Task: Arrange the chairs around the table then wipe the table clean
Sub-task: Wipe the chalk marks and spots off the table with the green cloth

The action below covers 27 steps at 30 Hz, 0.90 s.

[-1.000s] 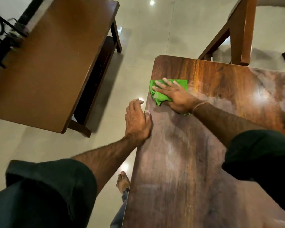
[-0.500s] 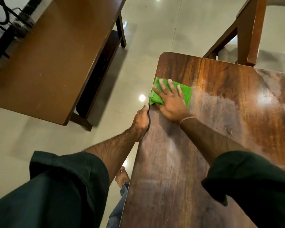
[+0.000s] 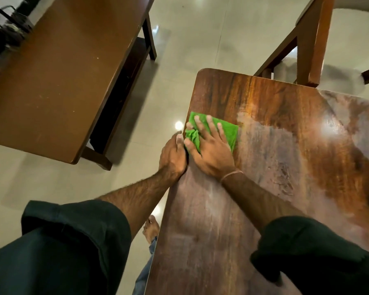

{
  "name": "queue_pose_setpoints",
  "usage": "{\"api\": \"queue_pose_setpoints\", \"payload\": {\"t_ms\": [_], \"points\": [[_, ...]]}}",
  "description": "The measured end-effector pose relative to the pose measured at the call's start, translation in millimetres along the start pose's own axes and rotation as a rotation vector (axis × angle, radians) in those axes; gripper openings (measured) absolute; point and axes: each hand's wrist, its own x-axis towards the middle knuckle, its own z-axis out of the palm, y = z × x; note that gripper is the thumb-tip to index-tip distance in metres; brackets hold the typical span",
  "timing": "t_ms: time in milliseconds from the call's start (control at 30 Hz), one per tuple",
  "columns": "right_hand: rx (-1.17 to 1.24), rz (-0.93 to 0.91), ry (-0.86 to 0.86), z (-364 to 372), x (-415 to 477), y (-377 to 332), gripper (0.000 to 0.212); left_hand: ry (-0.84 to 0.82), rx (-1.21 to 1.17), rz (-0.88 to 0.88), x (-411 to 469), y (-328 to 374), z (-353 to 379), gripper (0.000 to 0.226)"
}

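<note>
One cloth is pressed flat on the table near its left edge by the right hand, fingers straight. The edge just beside it is gripped by the left hand. A chair is set at the far end.

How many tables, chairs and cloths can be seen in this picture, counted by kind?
Tables: 2, the wiped table and the side table
Chairs: 1, the wooden chair
Cloths: 1, the green cloth
Total: 4
</note>
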Motion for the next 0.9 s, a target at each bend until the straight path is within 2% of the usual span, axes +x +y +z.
{"api": "queue_pose_setpoints", "payload": {"t_ms": [67, 100, 133, 200, 267, 333, 400, 500, 533, 567, 600, 700, 733, 767, 800, 900], "points": [[-0.028, -0.167, -0.042, -8, -4, 35, 0.062, 0.018, 0.132, 0.137, -1, 0, 1, 0.061], [-0.045, -0.147, -0.031, -11, -1, 54, 0.061, 0.030, 0.213, 0.188, 0, 2, 1, 0.065], [-0.052, -0.046, 0.009, -13, 3, 72, 0.060, 0.038, 0.281, 0.237, 1, 2, 2, 0.065], [-0.018, 0.276, 0.110, -15, 15, 97, 0.060, 0.042, 0.372, 0.314, -1, 5, 1, 0.062], [0.021, 0.536, 0.179, -15, 25, 97, 0.060, 0.037, 0.412, 0.352, -1, 4, 1, 0.061], [0.048, 0.602, 0.218, -15, 26, 79, 0.061, 0.007, 0.401, 0.373, 5, -3, 2, 0.061], [0.058, 0.407, 0.160, -10, 10, 63, 0.062, -0.026, 0.379, 0.388, 10, -11, 3, 0.062], [-0.019, -0.108, 0.070, -6, -31, 66, 0.059, -0.077, 0.290, 0.382, 13, -14, 5, 0.063], [-0.044, -0.211, 0.063, -7, -34, 78, 0.058, -0.087, 0.243, 0.379, 12, -13, 5, 0.062], [-0.056, -0.224, 0.059, -9, -32, 89, 0.058, -0.092, 0.198, 0.381, 11, -11, 5, 0.060], [-0.055, -0.142, 0.059, -10, -29, 92, 0.059, -0.095, 0.161, 0.383, 9, -9, 4, 0.059], [-0.027, 0.349, 0.160, -3, -10, 55, 0.061, -0.137, 0.049, 0.367, 8, -8, 1, 0.059], [-0.014, 0.428, 0.166, 0, -6, 38, 0.061, -0.164, -0.003, 0.348, 7, -7, 3, 0.060], [-0.003, 0.415, 0.156, 5, -9, 14, 0.061, -0.214, -0.071, 0.329, 7, -8, -2, 0.061], [-0.007, 0.309, 0.114, 8, -18, -2, 0.060, -0.261, -0.168, 0.294, 6, -6, -4, 0.062], [-0.039, -0.118, -0.029, 11, -64, -12, 0.060, -0.369, -0.421, 0.137, 9, -2, -10, 0.055]]}}
